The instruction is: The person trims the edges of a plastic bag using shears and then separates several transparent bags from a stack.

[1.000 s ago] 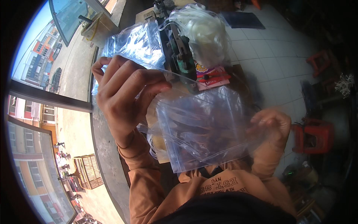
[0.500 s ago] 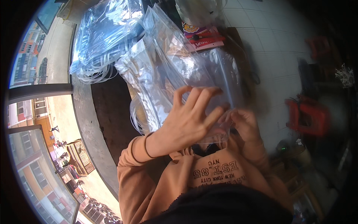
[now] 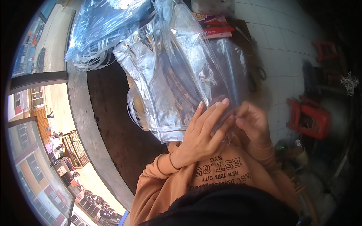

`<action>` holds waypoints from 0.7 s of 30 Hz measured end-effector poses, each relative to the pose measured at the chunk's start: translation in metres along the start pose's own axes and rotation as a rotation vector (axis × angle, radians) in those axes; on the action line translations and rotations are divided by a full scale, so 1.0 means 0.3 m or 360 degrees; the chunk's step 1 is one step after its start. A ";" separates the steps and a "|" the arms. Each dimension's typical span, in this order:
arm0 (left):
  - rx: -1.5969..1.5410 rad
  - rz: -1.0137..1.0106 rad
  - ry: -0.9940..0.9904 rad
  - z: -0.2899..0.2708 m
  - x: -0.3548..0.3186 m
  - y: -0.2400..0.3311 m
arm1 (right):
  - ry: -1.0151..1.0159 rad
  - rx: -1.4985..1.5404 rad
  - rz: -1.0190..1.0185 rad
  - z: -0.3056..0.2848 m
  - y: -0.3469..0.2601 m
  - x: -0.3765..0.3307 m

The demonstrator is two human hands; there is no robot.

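A clear plastic bag (image 3: pixel 226 71) stands up in front of my chest, and both hands grip its lower edge. My left hand (image 3: pixel 201 133) lies flat against the bag's near side with fingers stretched upward. My right hand (image 3: pixel 254 122) pinches the same edge just to the right, fingertips meeting those of the left. Behind it a heap of crinkled clear bags (image 3: pixel 166 75) rests on the dark brown table (image 3: pixel 109 113). My orange sleeves and printed orange shirt fill the lower middle.
A second pile of clear bags (image 3: pixel 102 26) sits at the far left of the table by the grey window ledge (image 3: pixel 81 124). Red and pink packets (image 3: pixel 217 30) lie at the far edge. A red plastic stool (image 3: pixel 311 116) stands on the tiled floor to the right.
My left hand came down from a raised position and closed in toward my chest. Both hands now meet at the bag's lower edge, and the view has tilted down slightly.
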State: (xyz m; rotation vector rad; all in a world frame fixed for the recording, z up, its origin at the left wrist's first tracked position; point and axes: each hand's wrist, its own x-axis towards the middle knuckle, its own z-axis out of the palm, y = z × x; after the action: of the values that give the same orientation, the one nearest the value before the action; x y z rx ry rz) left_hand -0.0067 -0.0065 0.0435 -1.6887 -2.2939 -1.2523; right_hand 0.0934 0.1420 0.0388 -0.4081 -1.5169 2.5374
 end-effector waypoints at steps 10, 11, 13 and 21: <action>0.0041 0.0098 0.0108 -0.013 -0.003 0.014 | -0.0002 0.0116 0.0047 0.010 -0.021 -0.004; 0.0041 0.0106 0.0121 -0.015 -0.004 0.014 | -0.0018 0.0083 0.0044 0.021 -0.039 0.002; 0.0050 0.0119 0.0137 -0.018 -0.006 0.014 | -0.0054 0.0026 0.0074 0.020 -0.050 0.006; -0.0009 0.0034 0.0193 -0.035 -0.008 0.028 | -0.0078 0.0158 0.0051 0.063 -0.071 0.009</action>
State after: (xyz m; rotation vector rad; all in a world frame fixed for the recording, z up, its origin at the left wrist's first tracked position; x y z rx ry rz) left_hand -0.0031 -0.0142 0.0543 -1.5874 -2.2004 -1.3187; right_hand 0.0849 0.1369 0.0656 -0.3618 -1.4041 2.6526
